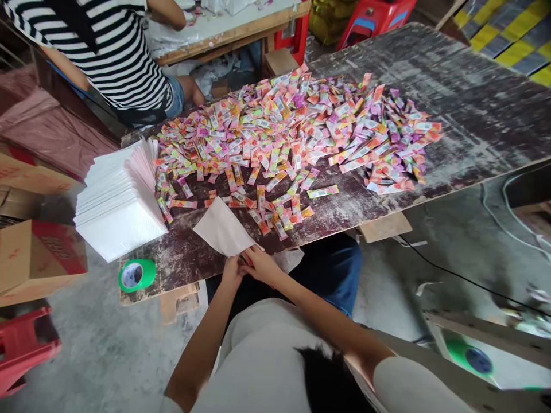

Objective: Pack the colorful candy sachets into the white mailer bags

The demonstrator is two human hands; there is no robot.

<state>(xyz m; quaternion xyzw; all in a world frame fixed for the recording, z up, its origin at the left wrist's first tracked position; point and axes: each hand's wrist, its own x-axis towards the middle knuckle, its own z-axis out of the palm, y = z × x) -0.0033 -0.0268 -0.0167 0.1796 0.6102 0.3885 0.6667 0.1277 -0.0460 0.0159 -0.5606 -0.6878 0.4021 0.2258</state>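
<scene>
My left hand (232, 272) is closed at the near corner of a flat white bag (222, 227), by the table's front edge. Beside it, my right hand (259, 265) is also closed on the bag's near edge. A bit of something reddish shows between my fingers, too covered to make out. Just beyond the bag, a wide heap of small colourful stick packets (258, 129) spreads over the dark, worn table (451, 109). To the left stands a thick stack of white bags (120, 201), fanned along its edges.
A green tape roll (136, 275) lies at the table's near left corner. Cardboard boxes (38, 258) and a red stool (28, 350) are on the left. Across the table, a person in a striped shirt (107, 54) is beside another workbench (232, 28). Cables (465, 278) cross the floor at right.
</scene>
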